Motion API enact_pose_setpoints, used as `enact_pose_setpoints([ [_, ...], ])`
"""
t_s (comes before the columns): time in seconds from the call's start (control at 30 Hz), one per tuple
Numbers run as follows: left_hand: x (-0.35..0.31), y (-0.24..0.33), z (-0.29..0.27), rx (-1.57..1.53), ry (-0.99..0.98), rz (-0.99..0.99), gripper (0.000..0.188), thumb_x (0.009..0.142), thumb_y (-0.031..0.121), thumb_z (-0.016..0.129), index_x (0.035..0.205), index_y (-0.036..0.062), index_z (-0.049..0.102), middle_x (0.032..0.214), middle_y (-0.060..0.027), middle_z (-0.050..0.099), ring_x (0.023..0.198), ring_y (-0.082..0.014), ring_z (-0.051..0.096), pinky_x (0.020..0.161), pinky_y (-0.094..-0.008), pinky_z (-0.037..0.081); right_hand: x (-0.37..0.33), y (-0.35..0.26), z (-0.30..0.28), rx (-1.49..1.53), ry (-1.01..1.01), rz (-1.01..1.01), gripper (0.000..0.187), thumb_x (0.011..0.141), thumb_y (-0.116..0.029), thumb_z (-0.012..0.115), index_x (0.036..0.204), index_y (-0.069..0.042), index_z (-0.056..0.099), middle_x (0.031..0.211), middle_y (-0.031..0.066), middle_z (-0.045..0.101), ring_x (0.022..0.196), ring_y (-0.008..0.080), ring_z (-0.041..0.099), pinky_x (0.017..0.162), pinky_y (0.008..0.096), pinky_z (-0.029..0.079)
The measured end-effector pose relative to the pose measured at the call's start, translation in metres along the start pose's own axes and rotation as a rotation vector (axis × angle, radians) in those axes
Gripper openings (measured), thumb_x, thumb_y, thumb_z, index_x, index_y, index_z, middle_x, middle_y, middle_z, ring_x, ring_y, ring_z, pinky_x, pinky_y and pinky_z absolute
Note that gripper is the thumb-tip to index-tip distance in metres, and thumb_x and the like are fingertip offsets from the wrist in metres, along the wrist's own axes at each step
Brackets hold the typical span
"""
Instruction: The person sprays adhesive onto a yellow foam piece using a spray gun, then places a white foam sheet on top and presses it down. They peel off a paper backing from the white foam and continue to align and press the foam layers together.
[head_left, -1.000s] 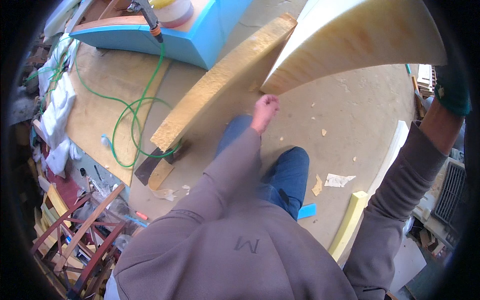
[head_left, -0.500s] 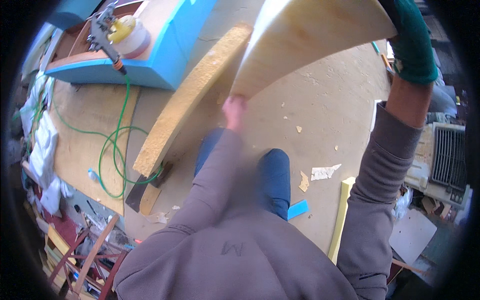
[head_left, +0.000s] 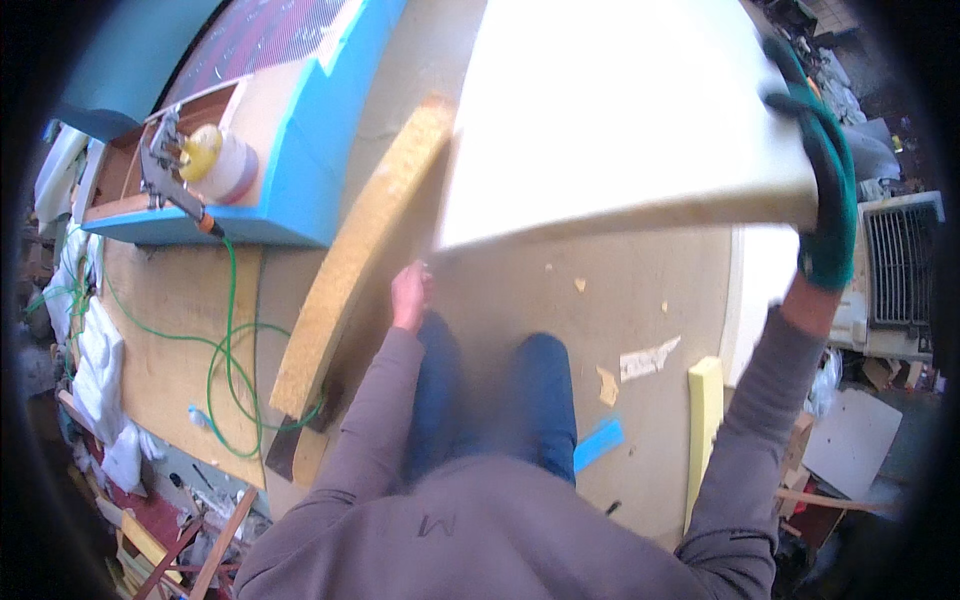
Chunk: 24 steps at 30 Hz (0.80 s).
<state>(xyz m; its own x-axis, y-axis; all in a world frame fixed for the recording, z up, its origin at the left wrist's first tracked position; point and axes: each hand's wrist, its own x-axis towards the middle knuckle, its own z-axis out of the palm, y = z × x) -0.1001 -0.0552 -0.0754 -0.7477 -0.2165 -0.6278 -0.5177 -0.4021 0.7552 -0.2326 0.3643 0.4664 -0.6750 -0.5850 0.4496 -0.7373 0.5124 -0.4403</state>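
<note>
A large white foam sheet (head_left: 630, 130) with a yellowish edge is held up in front of me, its near edge lifted and tilted. My right hand (head_left: 825, 170), in a green and black glove, grips the sheet at its right edge. My bare left hand (head_left: 410, 295) is closed at the sheet's near left corner and seems to pinch it, though blur hides the fingertips. To the left of that corner lies a long curved strip of yellow foam (head_left: 365, 260).
A blue foam-covered furniture frame (head_left: 300, 190) stands far left, with a spray gun (head_left: 175, 165) on it. Its green hose (head_left: 232, 300) loops over a board (head_left: 170, 340). Foam scraps (head_left: 648, 360) and a pale yellow strip (head_left: 705, 420) lie at right.
The sheet has turned from showing its tan face to showing its white face, and its near edge has come lower and closer. Both hands have moved nearer to me with it.
</note>
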Motion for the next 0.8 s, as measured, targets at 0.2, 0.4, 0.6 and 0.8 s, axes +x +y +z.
enact_pose_setpoints([
  [0.2,0.077,0.0,0.047,0.721,0.165,0.29,0.079,0.102,0.05,0.071,0.15,-0.0106,0.055,0.152,-0.0301,0.061,0.139,-0.0393,0.061,0.116,-0.0476,0.048,-0.224,0.097,-0.054,0.686,0.396,0.785,0.065,0.117,-0.029,0.052,0.173,-0.003,0.031,0.176,0.0151,0.039,0.162,0.0261,0.039,0.136,0.0411,0.028],
  [0.4,0.107,0.018,0.087,0.454,-0.226,0.007,0.093,0.103,0.062,0.068,0.156,-0.0122,0.051,0.156,-0.0279,0.06,0.143,-0.0348,0.059,0.119,-0.0434,0.045,-0.409,0.235,-0.071,0.732,0.538,1.197,0.053,0.12,-0.023,0.047,0.169,-0.004,0.043,0.175,0.0074,0.044,0.159,0.0199,0.041,0.132,0.0364,0.033],
  [0.6,0.092,0.08,0.103,0.366,-0.326,-0.279,0.085,0.109,0.063,0.061,0.151,-0.0098,0.06,0.145,-0.0171,0.071,0.126,-0.0225,0.07,0.107,-0.036,0.054,-0.375,0.296,-0.042,0.697,0.536,1.522,0.04,0.11,-0.023,0.066,0.147,-0.007,0.071,0.146,0.0072,0.069,0.14,0.0194,0.06,0.119,0.037,0.044],
  [0.8,0.023,0.14,0.138,0.268,-0.222,0.046,0.063,0.112,0.048,0.064,0.149,-0.0034,0.062,0.142,-0.0153,0.069,0.125,-0.0253,0.068,0.11,-0.0403,0.054,-0.348,0.291,-0.165,-0.014,0.192,0.847,0.044,0.111,-0.025,0.064,0.15,-0.002,0.066,0.147,0.0118,0.07,0.132,0.0239,0.065,0.118,0.0381,0.047],
])
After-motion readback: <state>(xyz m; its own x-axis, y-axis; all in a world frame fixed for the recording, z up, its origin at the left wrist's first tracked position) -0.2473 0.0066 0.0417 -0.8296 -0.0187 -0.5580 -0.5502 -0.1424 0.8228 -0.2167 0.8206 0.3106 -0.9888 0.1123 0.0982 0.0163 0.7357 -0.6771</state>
